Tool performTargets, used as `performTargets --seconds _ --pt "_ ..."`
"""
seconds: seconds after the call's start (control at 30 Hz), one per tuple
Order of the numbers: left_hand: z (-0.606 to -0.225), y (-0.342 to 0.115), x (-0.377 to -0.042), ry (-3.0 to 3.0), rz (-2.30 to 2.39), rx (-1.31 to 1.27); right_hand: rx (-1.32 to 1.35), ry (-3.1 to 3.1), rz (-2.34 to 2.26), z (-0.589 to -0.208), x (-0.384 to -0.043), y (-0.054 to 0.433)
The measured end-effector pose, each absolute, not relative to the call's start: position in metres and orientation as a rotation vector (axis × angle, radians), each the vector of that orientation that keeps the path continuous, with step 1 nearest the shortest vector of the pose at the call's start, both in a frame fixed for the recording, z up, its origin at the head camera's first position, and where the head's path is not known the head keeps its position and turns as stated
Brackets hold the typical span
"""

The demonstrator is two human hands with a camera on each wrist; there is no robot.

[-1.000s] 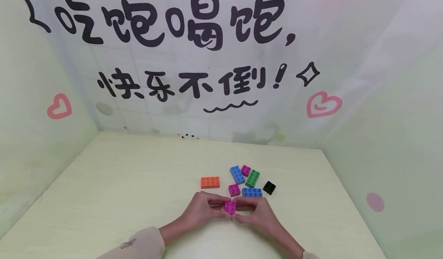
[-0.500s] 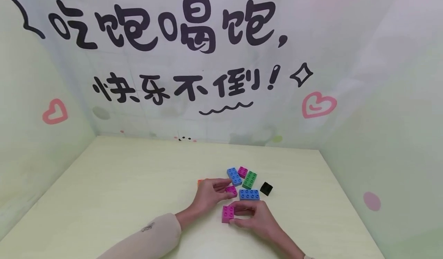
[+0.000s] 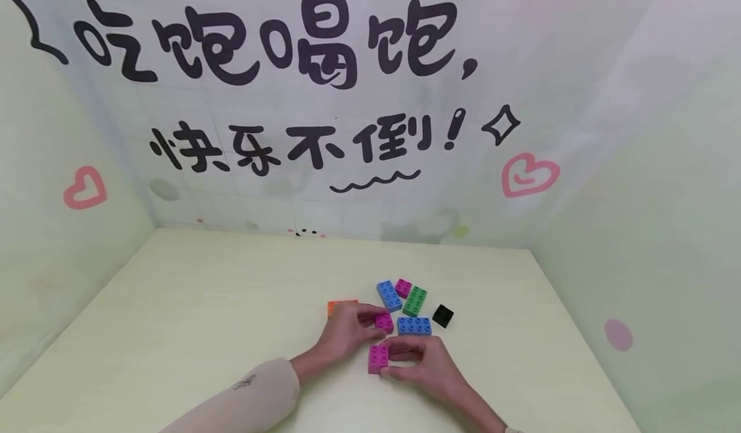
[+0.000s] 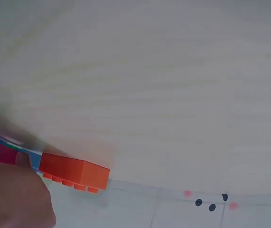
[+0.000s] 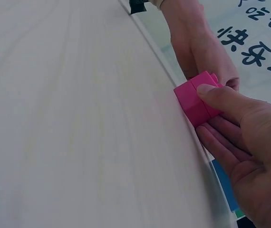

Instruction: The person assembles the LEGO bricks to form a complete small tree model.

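Observation:
Between the thumb and fingers of my left hand (image 3: pixel 343 329) is a small magenta building brick (image 3: pixel 384 322), which I pinch. In the left wrist view, two fingertips of the left hand (image 4: pixel 16 197) lie either side of that magenta brick (image 4: pixel 5 154). Nearer to me, my right hand (image 3: pixel 425 362) grips a pink block (image 3: pixel 378 359) by its right side, studs showing. A seam across the pink block (image 5: pixel 198 97) in the right wrist view shows two bricks joined together. The right hand's (image 5: pixel 254 142) thumb presses one face, with fingers below.
Partly behind my left hand lies an orange brick (image 3: pixel 343 305). Beyond the hands are a blue brick (image 3: pixel 389 296), another magenta brick (image 3: pixel 403 287) and a green brick (image 3: pixel 414 301). A second blue brick (image 3: pixel 413 325) and a black brick (image 3: pixel 442 316) lie to the right. Printed walls surround the table.
Both hands were at the pink block together. My left hand has let go and moved up and left to the magenta brick on the table; the right hand keeps hold of the block.

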State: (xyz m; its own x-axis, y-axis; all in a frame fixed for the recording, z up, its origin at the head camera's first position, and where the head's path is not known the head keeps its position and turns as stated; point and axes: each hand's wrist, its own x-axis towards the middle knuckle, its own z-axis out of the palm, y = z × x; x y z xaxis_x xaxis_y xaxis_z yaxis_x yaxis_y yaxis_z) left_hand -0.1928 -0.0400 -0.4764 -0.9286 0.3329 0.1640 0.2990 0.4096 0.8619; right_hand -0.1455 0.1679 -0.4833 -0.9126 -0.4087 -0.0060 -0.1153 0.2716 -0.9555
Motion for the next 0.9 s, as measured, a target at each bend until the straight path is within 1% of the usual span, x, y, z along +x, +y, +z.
performTargets --seconds 0.2,0.33,0.57,0.77,0.9 --pt "-0.451 -0.057 -0.179 2.405 1.752 0.546 -0.508 2.302 -1.685 -0.482 -0.147 0.166" --pt "-0.439 -0.065 -0.168 2.337 1.725 0.57 -0.512 2.292 -1.688 -0.48 -0.15 0.167" --pt "-0.444 -0.068 -0.156 2.309 1.684 0.635 -0.508 2.289 -1.699 -0.48 -0.148 0.163" --pt "-0.449 -0.07 -0.152 2.326 1.662 0.677 -0.461 2.286 -1.674 -0.485 -0.146 0.16" --pt "-0.449 -0.071 -0.151 2.391 1.608 0.744 -0.478 2.293 -1.653 -0.481 -0.144 0.159"
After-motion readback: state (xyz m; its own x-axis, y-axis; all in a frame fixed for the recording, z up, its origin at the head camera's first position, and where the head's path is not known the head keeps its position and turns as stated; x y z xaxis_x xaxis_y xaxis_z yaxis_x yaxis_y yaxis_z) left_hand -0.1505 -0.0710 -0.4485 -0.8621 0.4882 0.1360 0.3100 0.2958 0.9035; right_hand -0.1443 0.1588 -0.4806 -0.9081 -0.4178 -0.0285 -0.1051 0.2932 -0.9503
